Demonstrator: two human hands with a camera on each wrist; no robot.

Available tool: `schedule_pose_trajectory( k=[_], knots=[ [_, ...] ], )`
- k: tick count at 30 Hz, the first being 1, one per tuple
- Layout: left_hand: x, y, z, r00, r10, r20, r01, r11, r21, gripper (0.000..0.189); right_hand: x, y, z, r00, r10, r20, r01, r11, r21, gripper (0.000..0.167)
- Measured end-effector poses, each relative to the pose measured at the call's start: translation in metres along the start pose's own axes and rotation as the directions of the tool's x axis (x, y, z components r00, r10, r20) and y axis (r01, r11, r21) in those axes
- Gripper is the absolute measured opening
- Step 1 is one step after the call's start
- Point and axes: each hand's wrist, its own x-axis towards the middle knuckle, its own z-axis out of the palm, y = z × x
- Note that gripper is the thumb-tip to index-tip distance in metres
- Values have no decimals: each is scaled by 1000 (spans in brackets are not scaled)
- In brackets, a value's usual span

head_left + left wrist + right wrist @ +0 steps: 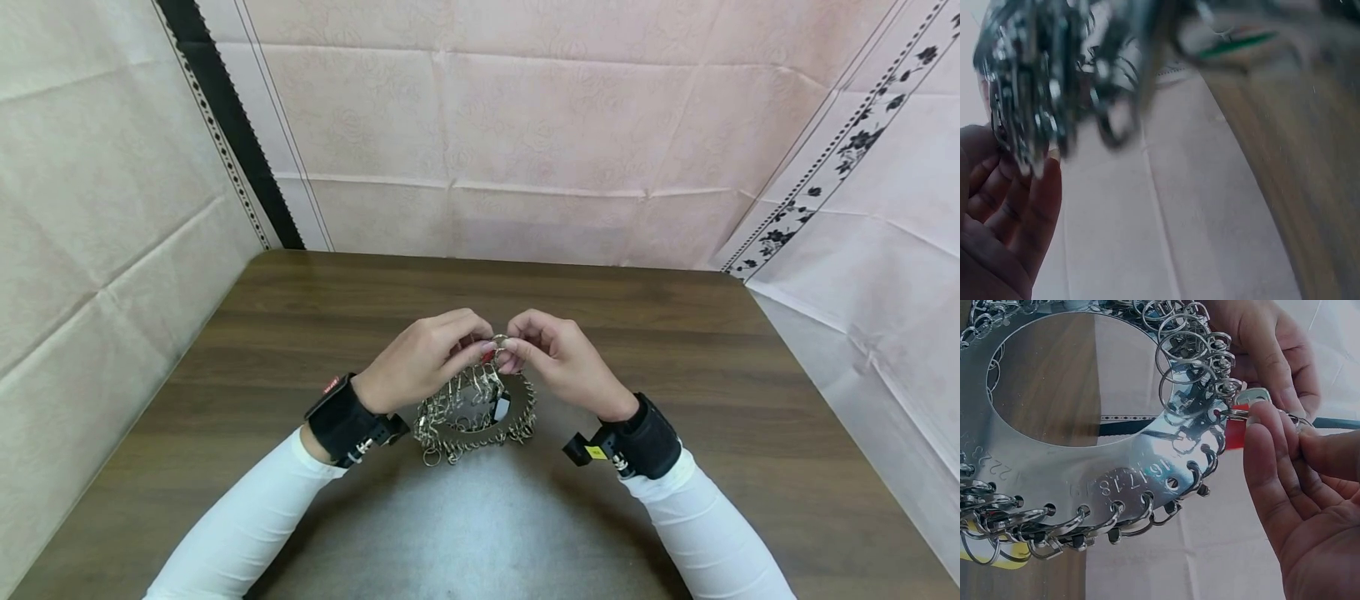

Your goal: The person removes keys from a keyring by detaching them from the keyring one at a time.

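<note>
A flat metal key-holder ring (1110, 469) with stamped numbers and holes round its edge hangs below both hands, apparently held up by its top. Many snap hooks (1116, 519) and loose split rings (1179, 359) dangle from it. My right hand (566, 358) pinches a small split ring (1297, 419) between thumb and finger. Opposite it, my left hand (427, 358) pinches at the same spot, with fingertips nearly meeting the right ones. A red tag (1235, 433) and a silver key head (1254, 395) show between the hands. Blurred hooks fill the top of the left wrist view.
The brown wooden table (360, 300) lies beneath the hands. Pale patterned cloth (525, 150) hangs behind it and on both sides. A yellow tag (997, 553) hangs under the metal ring at lower left in the right wrist view.
</note>
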Motion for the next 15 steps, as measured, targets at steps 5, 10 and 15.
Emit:
schedule_pose_trajectory(
  k=[5,10,15],
  knots=[
    [1,1,1,1000,0,-9,0,999,-35,4,-1,-2,-1,1000,-11,19,11,1000,5,5],
    [1,3,1,1000,5,-8,-5,1000,-13,4,-3,-7,-2,998,-36,43,38,998,-48,12],
    [0,7,0,999,53,-10,-53,998,44,4,-3,-13,2,996,-88,32,92,984,-155,8]
  ],
)
